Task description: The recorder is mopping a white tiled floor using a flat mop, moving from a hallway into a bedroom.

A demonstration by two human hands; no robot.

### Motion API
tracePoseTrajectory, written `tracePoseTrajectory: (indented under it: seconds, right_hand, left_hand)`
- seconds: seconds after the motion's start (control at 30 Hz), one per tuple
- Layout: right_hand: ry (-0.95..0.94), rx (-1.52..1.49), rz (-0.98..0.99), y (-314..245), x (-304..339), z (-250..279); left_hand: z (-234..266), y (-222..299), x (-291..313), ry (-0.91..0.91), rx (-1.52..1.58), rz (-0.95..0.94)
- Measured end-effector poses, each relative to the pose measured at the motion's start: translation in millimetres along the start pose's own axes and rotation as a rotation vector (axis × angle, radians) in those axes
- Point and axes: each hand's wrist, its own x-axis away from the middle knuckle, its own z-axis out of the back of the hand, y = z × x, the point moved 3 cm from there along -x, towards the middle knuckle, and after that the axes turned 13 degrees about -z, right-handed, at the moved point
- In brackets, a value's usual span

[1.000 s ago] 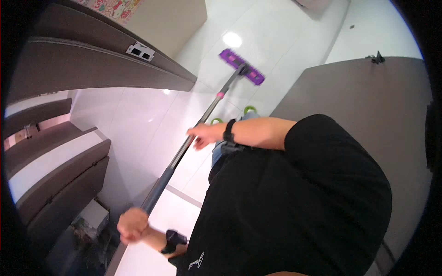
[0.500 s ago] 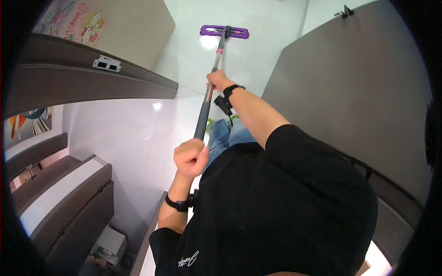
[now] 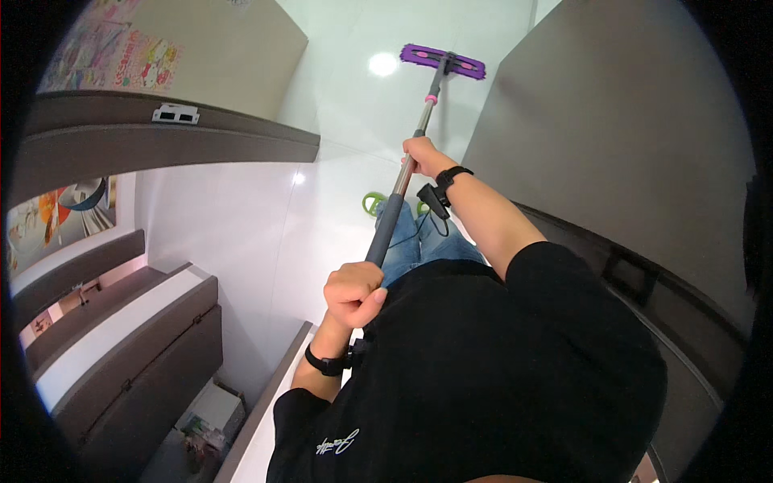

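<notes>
A flat mop (image 3: 386,228) slants away from me, its grey grip near my body and its purple rectangular head (image 3: 420,55) lying on the shiny white floor. My left hand (image 3: 353,291) is closed round the top end of the handle, close to my waist. Farther along, my right hand (image 3: 422,154) wraps the metal part of the pole. A pink ring marks the pole just short of the head. Black straps circle both wrists, and a small black device hangs from the right one.
A large grey door panel (image 3: 612,153) stands close on the right. To the left are a dark doorframe (image 3: 177,149) with a metal strike plate (image 3: 175,114), a beige panel with colourful stickers (image 3: 149,64), and brown cabinets (image 3: 153,378). Green slippers (image 3: 373,203) show at my feet.
The mop head has swung to the right across the floor, toward the grey panel. Both hands have shifted right with the handle, keeping their grip.
</notes>
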Motion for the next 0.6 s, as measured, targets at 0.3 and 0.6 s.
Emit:
tracePoseTrajectory:
  seconds: [0.3, 0.6]
  right_hand:
    - [-0.479, 0.314, -0.16, 68, 52, -72]
    - [-0.746, 0.82, -0.413, 170, 131, -179]
  left_hand:
    - [98, 83, 35, 0.271, 0.282, 0.065]
    - [140, 241, 58, 0.395, 0.084, -0.073]
